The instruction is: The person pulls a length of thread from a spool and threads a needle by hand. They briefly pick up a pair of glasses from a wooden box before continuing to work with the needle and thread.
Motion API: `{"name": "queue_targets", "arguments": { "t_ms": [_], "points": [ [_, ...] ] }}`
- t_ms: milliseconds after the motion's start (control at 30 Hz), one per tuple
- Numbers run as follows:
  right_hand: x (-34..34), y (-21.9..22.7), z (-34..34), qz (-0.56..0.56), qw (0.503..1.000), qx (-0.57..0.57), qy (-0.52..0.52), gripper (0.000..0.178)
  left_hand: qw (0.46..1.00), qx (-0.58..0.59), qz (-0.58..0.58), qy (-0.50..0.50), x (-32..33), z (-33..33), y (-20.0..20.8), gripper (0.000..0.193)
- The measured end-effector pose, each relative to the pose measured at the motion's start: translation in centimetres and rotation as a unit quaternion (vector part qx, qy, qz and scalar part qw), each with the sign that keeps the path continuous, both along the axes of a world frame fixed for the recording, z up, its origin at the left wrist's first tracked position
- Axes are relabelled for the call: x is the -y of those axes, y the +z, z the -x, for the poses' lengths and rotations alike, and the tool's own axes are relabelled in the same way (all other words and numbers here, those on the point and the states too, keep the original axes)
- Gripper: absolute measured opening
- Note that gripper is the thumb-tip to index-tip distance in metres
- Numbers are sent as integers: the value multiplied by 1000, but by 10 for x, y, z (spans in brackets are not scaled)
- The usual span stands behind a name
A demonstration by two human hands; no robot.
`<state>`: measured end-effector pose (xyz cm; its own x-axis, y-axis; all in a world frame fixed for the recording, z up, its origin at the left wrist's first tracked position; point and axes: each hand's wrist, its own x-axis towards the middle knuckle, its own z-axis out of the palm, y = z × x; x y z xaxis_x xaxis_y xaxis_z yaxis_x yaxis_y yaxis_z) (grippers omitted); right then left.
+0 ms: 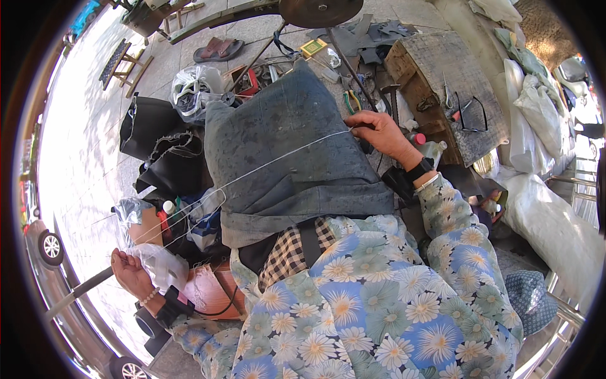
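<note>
A white thread (287,152) runs slantwise over the dark grey work cloth (278,107) that lies across my lap. Its right end is pinched between the thumb and fingers of my right hand (383,136), just past the cloth's right edge. Far out to the left, my left hand (132,276) has its fingers closed on the thread, beside a clear plastic bag (161,264). Between the hands the thread is drawn out long, with a slack loop hanging near the cloth's left edge. The exact fingertip grip on the left is too small to make out.
A wooden box (442,82) at the right carries eyeglasses (472,115) and an awl-like tool. A hammer (392,101) and pliers (351,101) lie beyond the cloth. Black boots (151,129) stand left. A machine with a round wheel (320,9) stands ahead; a bottle (432,150) is near my right wrist.
</note>
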<state>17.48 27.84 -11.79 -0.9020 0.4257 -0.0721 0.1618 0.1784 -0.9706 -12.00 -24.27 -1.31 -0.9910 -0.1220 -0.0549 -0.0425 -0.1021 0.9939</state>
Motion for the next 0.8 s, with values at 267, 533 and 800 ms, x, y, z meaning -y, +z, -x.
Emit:
{"name": "queue_targets", "arguments": {
  "t_ms": [267, 533, 800],
  "points": [
    [1, 6, 0, -70, 997, -31, 10, 11, 1000, 7, -11, -12, -1, -1, -6, 19],
    [-4, 16, -7, 23, 998, 34, -43, 6, 998, 28, 59, 15, 3, 4, -1, 20],
    [1, 48, -4, 131, 988, -53, -66, 5, 902, -124, 404, 91, 14, 31, -15, 25]
  ]
}}
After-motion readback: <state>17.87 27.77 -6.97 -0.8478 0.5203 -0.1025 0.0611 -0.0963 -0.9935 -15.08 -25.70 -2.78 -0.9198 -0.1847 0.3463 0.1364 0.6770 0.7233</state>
